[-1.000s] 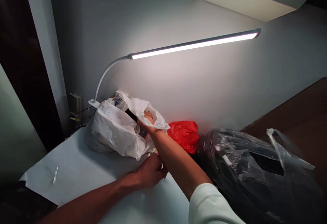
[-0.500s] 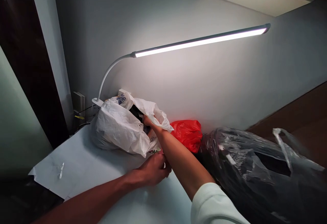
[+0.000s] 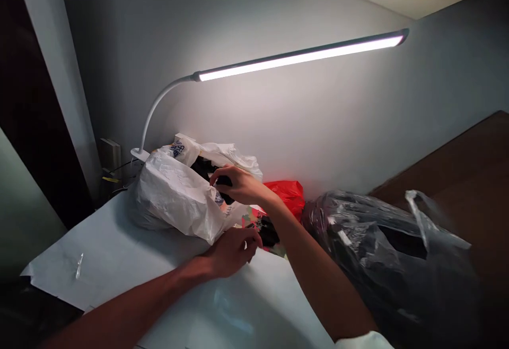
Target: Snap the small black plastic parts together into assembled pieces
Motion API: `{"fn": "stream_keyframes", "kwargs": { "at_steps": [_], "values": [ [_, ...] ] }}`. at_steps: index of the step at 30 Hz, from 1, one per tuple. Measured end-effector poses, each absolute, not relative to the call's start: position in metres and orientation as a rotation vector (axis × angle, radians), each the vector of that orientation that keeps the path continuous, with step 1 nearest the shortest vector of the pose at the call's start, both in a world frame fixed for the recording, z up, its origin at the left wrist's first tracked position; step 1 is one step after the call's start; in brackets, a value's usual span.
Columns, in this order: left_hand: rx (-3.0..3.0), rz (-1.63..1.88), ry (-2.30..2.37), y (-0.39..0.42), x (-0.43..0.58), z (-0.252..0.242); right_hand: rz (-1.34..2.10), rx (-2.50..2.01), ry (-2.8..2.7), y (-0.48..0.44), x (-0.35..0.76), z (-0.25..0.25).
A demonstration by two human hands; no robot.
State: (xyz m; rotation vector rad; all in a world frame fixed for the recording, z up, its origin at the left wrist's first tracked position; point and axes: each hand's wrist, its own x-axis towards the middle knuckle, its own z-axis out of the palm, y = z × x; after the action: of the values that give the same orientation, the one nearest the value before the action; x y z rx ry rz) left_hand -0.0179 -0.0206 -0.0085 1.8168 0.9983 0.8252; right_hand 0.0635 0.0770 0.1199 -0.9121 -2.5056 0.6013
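Observation:
A crumpled white plastic bag (image 3: 175, 198) lies on the white sheet (image 3: 131, 264) by the wall, its mouth facing right with dark contents showing. My right hand (image 3: 238, 184) is at that mouth, fingers closed on a small dark item (image 3: 224, 181) lifted out of the bag. My left hand (image 3: 233, 249) rests lower, fingers curled and pinching the bag's lower edge beside some small dark and coloured pieces (image 3: 267, 232) on the sheet.
A lit white clamp lamp (image 3: 298, 57) arches over the bags. A red plastic bag (image 3: 288, 195) sits against the wall. A large clear bag of dark things (image 3: 389, 253) fills the right. Brown wooden surface (image 3: 469, 174) far right. A small clear scrap (image 3: 78, 265) lies at left.
My right hand has come out of the white bag with a small dark item in its fingers. My left hand stays at the bag's lower edge. The camera shifted slightly.

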Motion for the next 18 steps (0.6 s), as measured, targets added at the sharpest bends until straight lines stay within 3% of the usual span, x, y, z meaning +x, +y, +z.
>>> {"fn": "stream_keyframes", "kwargs": {
  "at_steps": [4,7,12,18],
  "values": [
    [2.025,0.84,1.009,-0.026,-0.021,0.001,1.344,-0.289,-2.532,0.029,0.12,0.141],
    [2.205,0.795,0.92,-0.025,-0.025,0.003,1.627,-0.387,-2.174,-0.002,0.164,0.115],
    [2.404,0.66,0.795,-0.015,-0.023,0.008,1.505,-0.81,-1.44,-0.029,0.213,0.022],
    [2.453,0.644,0.797,-0.031,-0.018,0.063,1.549,-1.032,-1.396,-0.044,0.236,-0.02]
  ]
}}
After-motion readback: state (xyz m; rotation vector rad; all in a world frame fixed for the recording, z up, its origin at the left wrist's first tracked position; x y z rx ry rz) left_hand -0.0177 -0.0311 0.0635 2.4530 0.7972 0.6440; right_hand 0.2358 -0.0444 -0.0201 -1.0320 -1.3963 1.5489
